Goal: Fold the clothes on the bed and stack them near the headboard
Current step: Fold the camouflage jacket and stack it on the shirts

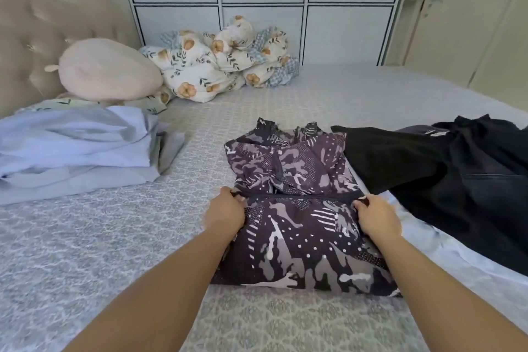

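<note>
Purple patterned dress (297, 208) lies on the bed (85, 237), its length running away from me toward the wardrobe. My left hand (225, 210) and right hand (377, 216) each pinch an end of its waist seam; the folded stack (71, 146) sits far left.

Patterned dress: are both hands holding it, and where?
Yes. The left hand and right hand each pinch the patterned dress at its waist seam, at opposite side edges.

The garment (297, 208) I held was dark purple with grey-and-white camouflage and dots; right of it lay black clothes (445, 168), left, pale blue ones (74, 146).
</note>
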